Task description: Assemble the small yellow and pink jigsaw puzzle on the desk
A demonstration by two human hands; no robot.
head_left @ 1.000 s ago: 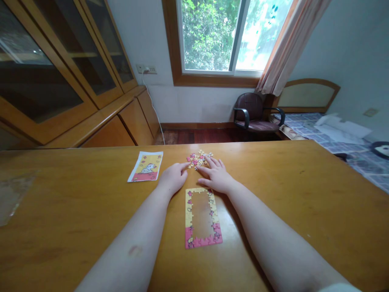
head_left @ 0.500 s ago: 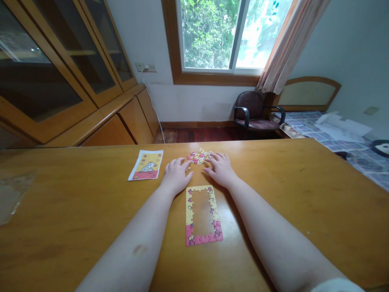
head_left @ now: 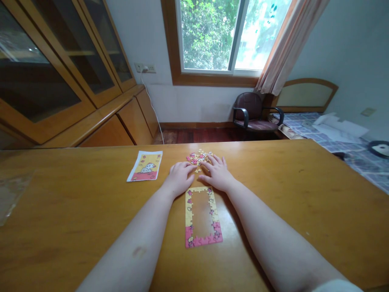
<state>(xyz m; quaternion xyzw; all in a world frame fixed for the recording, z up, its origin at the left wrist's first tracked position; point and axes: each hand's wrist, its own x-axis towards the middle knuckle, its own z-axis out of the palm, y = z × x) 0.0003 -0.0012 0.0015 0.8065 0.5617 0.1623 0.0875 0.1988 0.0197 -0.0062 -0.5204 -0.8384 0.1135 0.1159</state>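
Observation:
A joined border of a jigsaw puzzle (head_left: 189,219), yellow above and pink below, lies flat on the table around a bare middle. Beyond it is a loose pile of puzzle pieces (head_left: 199,156) in yellow, pink and white. My left hand (head_left: 180,177) rests palm down at the pile's near left side, fingers stretched toward it and thumb apart. At the near right side, my right hand (head_left: 219,173) lies with its fingers spread, their tips by the pieces. A single yellow piece (head_left: 198,170) sits between the two hands. Neither hand visibly grips anything.
A picture card (head_left: 146,166) with a white animal on yellow and pink lies to the left. Clear plastic (head_left: 13,190) rests at the table's far left. Past the table (head_left: 273,182) stand a chair (head_left: 251,109), a glass-doored cabinet (head_left: 100,97) and a bed (head_left: 328,129).
My hands have moved a little closer together at the pile's near side. A yellow piece now shows between them, nearer to me than the pile.

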